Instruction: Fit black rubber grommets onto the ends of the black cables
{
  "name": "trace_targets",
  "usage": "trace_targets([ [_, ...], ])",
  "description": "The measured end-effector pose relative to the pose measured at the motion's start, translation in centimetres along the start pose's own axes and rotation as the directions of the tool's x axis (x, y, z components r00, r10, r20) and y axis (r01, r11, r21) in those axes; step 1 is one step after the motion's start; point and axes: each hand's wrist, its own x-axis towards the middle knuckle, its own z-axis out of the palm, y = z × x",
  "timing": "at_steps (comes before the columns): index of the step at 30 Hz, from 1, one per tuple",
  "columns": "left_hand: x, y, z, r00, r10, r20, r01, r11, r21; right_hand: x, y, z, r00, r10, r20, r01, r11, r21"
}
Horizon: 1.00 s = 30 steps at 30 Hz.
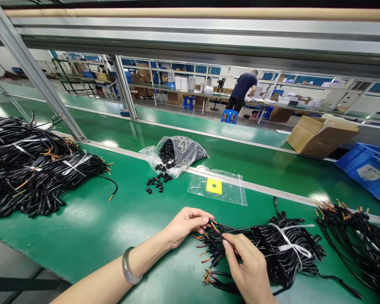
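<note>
My left hand (187, 224) is closed in a pinch at the end of a black cable, where thin red, yellow and black wires (215, 228) show. Whether a small black part is also between those fingertips, I cannot tell. Just to the right, thumb and fingers of my right hand (248, 264) pinch the same cable behind the bare wires. Below and around both hands lie more loose cable ends (205, 253). They belong to a bundle of black cables (288, 242) bound with a white tie, right of my hands on the green table (114, 249).
A clear plastic bag (190, 154) spills small black parts (158, 183) ahead. Near it lies a zip bag (231, 192) with a yellow piece (214, 186). Cable piles (28, 169) flank the left; more cables (351, 236), a blue bin (369, 171) and a carton (319, 135) stand right. A person (242, 88) bends over a far bench.
</note>
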Motion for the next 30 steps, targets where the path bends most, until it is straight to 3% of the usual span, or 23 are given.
trace_targets([
  [10,-0.9,0.5,-0.1,0.993,0.103,0.050,-0.106,0.991,0.084,-0.1,0.2,0.0,0.999,0.019,0.051,-0.020,1.000,0.025],
  [16,-0.7,-0.6,-0.1,0.965,0.238,0.108,-0.259,0.924,0.281,0.0,0.1,-0.2,0.997,0.010,0.073,-0.012,1.000,0.022],
  [20,-0.9,-1.1,0.3,0.968,0.229,0.103,-0.250,0.914,0.318,-0.1,0.3,-0.4,0.997,-0.009,0.078,0.007,1.000,0.024],
  [25,-1.3,-0.6,0.3,0.934,0.321,0.156,-0.355,0.789,0.501,-0.2,0.4,-0.5,0.994,-0.032,0.108,0.027,0.999,0.044],
  [30,-1.7,-0.4,0.3,0.887,0.387,0.252,-0.459,0.684,0.567,-0.3,0.2,-0.4,0.993,-0.036,0.113,0.031,0.999,0.044],
])
